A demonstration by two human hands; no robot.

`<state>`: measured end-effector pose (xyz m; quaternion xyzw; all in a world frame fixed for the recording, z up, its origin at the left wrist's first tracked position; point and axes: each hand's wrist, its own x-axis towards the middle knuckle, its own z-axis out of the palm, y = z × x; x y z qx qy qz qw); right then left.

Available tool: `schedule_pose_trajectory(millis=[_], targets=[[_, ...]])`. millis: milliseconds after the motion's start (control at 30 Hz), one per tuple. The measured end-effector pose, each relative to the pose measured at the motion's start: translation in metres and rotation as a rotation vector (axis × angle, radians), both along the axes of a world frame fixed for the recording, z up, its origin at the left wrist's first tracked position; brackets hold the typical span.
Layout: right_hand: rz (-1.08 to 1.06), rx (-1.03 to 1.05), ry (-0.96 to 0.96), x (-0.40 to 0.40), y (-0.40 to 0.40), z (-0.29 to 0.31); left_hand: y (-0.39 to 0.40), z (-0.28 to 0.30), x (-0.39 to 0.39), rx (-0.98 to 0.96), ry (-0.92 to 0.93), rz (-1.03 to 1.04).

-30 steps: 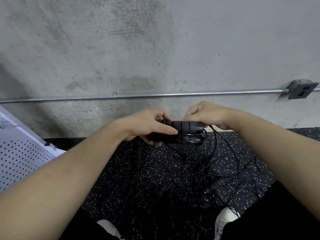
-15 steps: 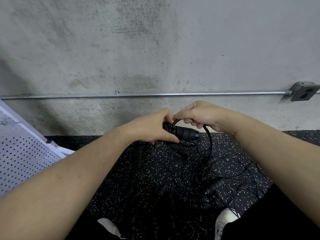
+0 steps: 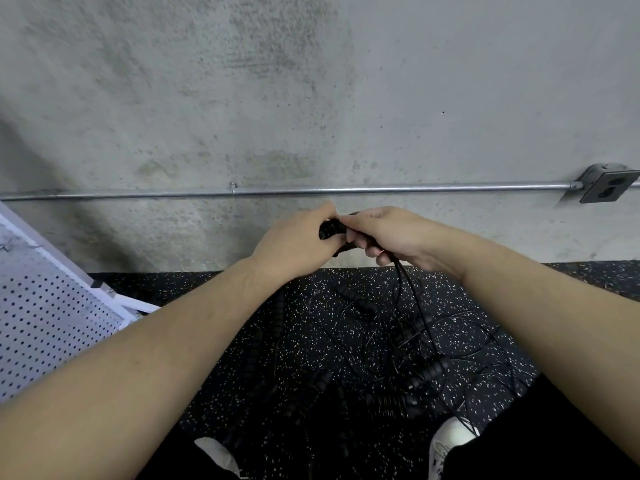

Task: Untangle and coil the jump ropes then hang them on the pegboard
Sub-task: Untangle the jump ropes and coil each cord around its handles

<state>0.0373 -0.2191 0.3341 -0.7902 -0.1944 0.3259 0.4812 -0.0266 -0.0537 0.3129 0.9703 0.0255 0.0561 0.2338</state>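
The wall (image 3: pixel 311 98) is rough grey concrete, mottled with darker patches. A thin, smooth metal pipe (image 3: pixel 346 191) runs level across it and ends in a grey outlet box (image 3: pixel 607 187) at 3 o'clock. The floor (image 3: pixel 346 341) is black rubber speckled with white flecks. At 9 o'clock a white pegboard (image 3: pixel 45 323) leans at a slant, its flat sheet pierced by even rows of small round holes.

Both hands meet just above centre, close together. The left hand (image 3: pixel 294 247) wraps its curled fingers round black ribbed handles (image 3: pixel 330 228), of which only a short end shows between the hands; how many it holds cannot be told. The right hand (image 3: pixel 388 233) curls its fingers round the thin black cord (image 3: pixel 403 282), thumb tip touching the handles. The cord drops from this hand toward 5 o'clock into the tangle (image 3: pixel 415 341) on the floor.

The tangle spreads from centre to 5 o'clock: fine, glossy black cords looping over one another, with several thick, ridged, cylindrical handles among them. One floor handle (image 3: pixel 356 301) lies just below the hands, another (image 3: pixel 429 372) nearer the person. More ribbed handles lie in shadow toward 6 o'clock, hard to tell apart.

White shoes (image 3: pixel 450 441) show at the bottom edge.
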Motion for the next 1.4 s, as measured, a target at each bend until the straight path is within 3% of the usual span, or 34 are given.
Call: schedule_pose_trajectory(millis=[133, 200, 400, 733, 1067, 1267, 1400], targets=[[0.003, 0.033, 0.025, -0.001, 0.002, -0.001, -0.003, -0.002, 0.001, 0.032, 0.048, 0.076], [0.015, 0.037, 0.030, -0.002, 0.004, 0.000, -0.003, 0.001, 0.000, -0.042, 0.117, 0.118], [0.006, -0.030, -0.018, -0.002, 0.004, 0.002, -0.004, 0.008, -0.002, -0.606, 0.295, 0.212], [-0.015, 0.047, -0.024, -0.001, 0.004, 0.003, -0.001, 0.015, -0.005, -1.151, 0.337, 0.268], [0.051, 0.128, -0.068, -0.002, 0.001, 0.006, -0.007, 0.022, -0.004, -1.214, 0.305, 0.310], [0.062, 0.159, -0.045, 0.000, -0.006, 0.010, 0.005, 0.030, -0.006, -1.447, 0.224, 0.280], [0.054, 0.192, -0.110, 0.003, -0.010, 0.015, 0.008, 0.035, -0.009, -1.486, 0.210, 0.226]])
